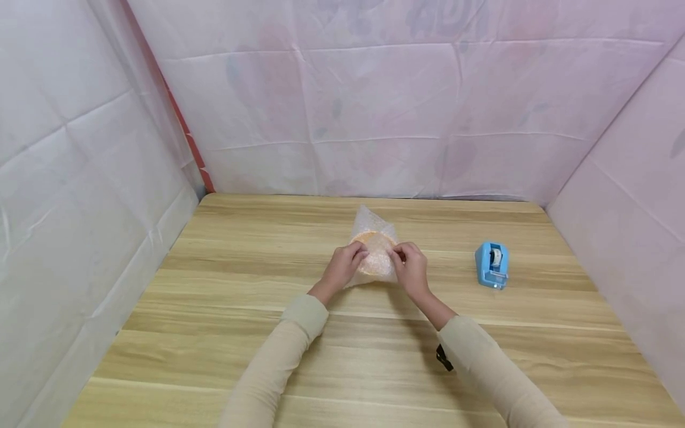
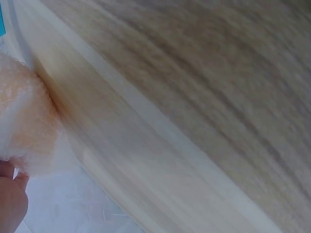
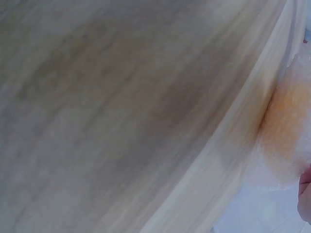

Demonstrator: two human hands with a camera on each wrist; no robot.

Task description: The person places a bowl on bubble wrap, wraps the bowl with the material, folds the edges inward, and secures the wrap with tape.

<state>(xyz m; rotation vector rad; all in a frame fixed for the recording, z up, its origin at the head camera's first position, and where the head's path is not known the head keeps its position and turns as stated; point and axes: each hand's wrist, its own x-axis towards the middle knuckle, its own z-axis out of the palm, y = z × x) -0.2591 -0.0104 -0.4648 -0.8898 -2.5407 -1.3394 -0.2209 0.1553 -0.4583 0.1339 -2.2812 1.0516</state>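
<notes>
In the head view a round orange item, bowl-like in outline, lies in a sheet of clear bubble wrap on the table. One flap of the wrap is folded over most of it; a pointed corner stands out at the far side. My left hand pinches the wrap at the left edge of the flap. Opposite it, my right hand pinches the right edge between thumb and fingers. Both wrist views show the wrapped orange side at the frame's border, with fingertips against the plastic.
A blue tape dispenser with a roll of tape stands to the right of the hands. The wood-grain table is bounded by pale hanging sheets at the back and both sides. A small black object shows beside the right sleeve.
</notes>
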